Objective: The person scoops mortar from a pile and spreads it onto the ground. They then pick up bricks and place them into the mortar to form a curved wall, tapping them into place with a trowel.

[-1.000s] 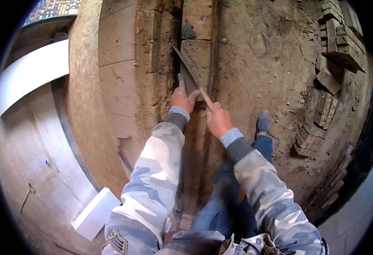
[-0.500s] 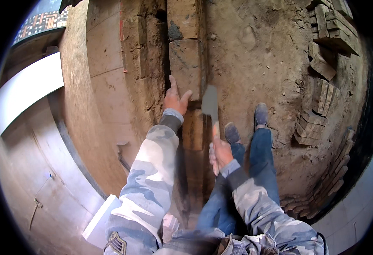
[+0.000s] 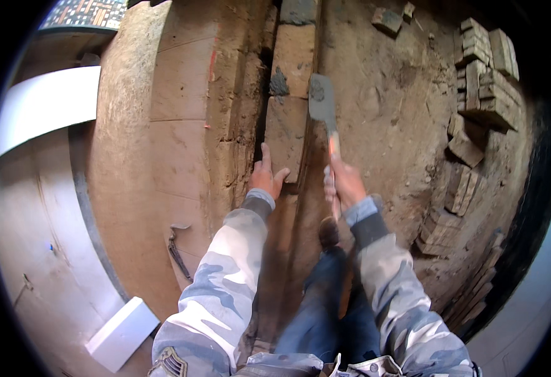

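My left hand rests at the near left corner of a brick in the long central row, index finger stretched along its side and thumb apart. My right hand grips the handle of a trowel, whose broad blade, smeared with grey mortar, is raised beside the row's right edge. A patch of grey mortar sticks to the brick farther along. A dark narrow gap runs along the row's left side.
Rough bricks are piled at the right, with loose pieces at the top. A red-marked ledge runs left of the row. White boards and a white block lie farther left. My legs show below on dusty ground.
The trowel has swung from lying diagonally over the brick to pointing away from me on the right, then moved farther forward. My left hand stays at the brick; the view has shifted.
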### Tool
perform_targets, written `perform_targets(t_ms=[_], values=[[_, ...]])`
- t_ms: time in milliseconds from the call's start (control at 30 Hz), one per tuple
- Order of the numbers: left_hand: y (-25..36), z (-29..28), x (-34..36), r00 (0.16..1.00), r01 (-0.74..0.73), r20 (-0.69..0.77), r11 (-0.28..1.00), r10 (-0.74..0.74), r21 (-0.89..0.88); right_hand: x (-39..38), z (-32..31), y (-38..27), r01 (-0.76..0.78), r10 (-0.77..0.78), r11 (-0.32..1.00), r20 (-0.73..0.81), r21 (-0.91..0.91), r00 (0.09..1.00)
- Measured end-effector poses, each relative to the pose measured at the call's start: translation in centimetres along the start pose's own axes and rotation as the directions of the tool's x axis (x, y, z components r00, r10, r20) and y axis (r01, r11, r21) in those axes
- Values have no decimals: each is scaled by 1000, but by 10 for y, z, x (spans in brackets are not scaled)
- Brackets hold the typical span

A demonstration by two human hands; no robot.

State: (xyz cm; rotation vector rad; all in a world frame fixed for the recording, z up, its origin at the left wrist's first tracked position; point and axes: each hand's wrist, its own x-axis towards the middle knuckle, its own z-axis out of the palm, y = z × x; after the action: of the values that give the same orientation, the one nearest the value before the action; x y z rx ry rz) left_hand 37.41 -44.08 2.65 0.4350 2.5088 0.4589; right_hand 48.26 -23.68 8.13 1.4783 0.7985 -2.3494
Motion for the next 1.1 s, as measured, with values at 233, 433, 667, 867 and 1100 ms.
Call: perform_targets(t_ms=[233,433,667,867,1100], values=[[4,-25,-3,972,195,120,979,-201,56,-96,35,20,459,-492,828,-22,-322,870],[41,-51,-27,995,-34,-95,984,18,-174,-21,32,18,502,-739,373,77,-781,669],[-15,-195,21,665,-156,-731,985,157,70,25,-3,52,347,-475,583,37,-735,879],[-78,-210,135,604,110,-797,991,-9,72,60,-6,22,41,-60,884,-25,-466,998],[-63,-197,135,656,254,-754,947,-17,199,-16,-23,56,-109,71,797,-88,-594,994]])
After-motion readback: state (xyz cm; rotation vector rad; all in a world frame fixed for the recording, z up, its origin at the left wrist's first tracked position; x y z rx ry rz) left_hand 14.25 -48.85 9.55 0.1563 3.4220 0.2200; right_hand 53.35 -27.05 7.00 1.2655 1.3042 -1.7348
